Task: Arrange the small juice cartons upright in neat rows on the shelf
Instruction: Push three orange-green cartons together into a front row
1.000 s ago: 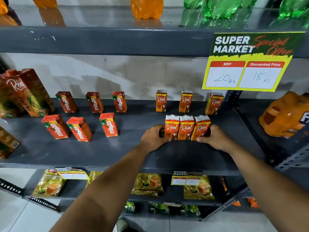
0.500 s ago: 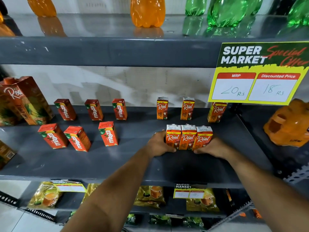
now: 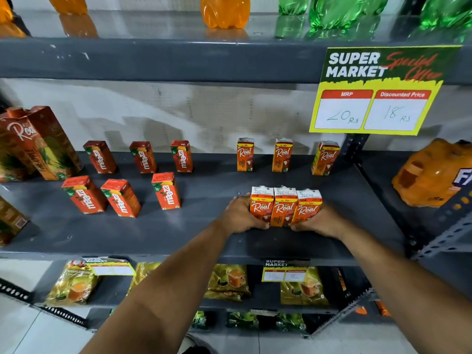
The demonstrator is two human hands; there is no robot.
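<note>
Three small orange Real cartons (image 3: pixel 284 205) stand pressed together side by side on the grey shelf (image 3: pixel 178 233). My left hand (image 3: pixel 238 215) grips the left end of the trio and my right hand (image 3: pixel 319 222) grips the right end. Behind them three more Real cartons (image 3: pixel 283 155) stand upright and spaced apart along the back. To the left, red Maaza cartons stand in a back row (image 3: pixel 143 157) and a front row (image 3: pixel 122 198), each of three.
Large Real cartons (image 3: pixel 43 144) stand at the shelf's far left. A yellow price sign (image 3: pixel 378 98) hangs from the upper shelf. An orange pack (image 3: pixel 431 175) lies to the right past a metal upright. Tea packets (image 3: pixel 227 281) fill the shelf below; bottles stand above.
Both hands have stayed clamped on the trio of Real cartons, which has shifted slightly toward the front of the shelf. The camera view has tilted a little.
</note>
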